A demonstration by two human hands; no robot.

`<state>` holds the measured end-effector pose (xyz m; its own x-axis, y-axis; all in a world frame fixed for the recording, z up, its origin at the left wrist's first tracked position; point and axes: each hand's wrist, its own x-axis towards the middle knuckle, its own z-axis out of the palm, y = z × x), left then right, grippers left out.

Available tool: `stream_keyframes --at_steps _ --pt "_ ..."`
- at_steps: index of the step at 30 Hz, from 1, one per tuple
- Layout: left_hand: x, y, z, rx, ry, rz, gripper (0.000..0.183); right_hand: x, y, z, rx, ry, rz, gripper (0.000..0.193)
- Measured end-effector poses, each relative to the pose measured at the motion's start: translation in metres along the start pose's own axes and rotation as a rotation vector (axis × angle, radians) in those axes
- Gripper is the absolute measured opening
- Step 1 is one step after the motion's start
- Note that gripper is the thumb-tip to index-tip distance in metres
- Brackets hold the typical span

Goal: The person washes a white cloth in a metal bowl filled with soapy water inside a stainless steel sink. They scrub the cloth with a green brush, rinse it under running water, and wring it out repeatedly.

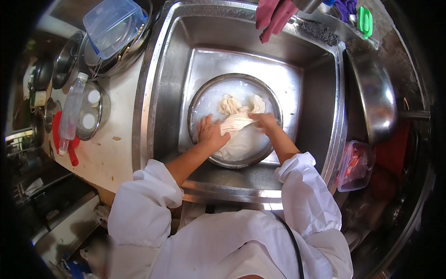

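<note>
Right hand (pixel 264 122): clamped on cloth (pixel 236 122) to its left | left hand (pixel 212 134): spread apart, cloth rightward (inside basin (pixel 234 164))

Right fingers (pixel 258 118) grip cloth (pixel 236 122) in a basin (pixel 191 116).

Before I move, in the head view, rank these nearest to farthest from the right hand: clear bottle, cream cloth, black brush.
From the right hand:
1. Cream cloth, in the basin, to its left.
2. Black brush, at the sink's far right corner.
3. Clear bottle, at the left counter.
</note>
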<state>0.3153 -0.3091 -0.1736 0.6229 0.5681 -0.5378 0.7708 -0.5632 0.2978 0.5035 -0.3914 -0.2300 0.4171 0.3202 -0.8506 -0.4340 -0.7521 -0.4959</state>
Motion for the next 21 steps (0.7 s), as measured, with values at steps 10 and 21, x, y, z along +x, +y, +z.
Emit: stream_keyframes --at_steps 10,21 --pt "0.016 0.025 0.046 0.144 -0.378 -0.088 0.108 0.036 -0.011 0.072 -1.767 0.024 -0.214 0.084" --pt "0.057 -0.019 0.115 0.160 -0.552 0.099 0.039 0.082 -0.014 0.019 -0.802 -0.025 -0.332 0.040"
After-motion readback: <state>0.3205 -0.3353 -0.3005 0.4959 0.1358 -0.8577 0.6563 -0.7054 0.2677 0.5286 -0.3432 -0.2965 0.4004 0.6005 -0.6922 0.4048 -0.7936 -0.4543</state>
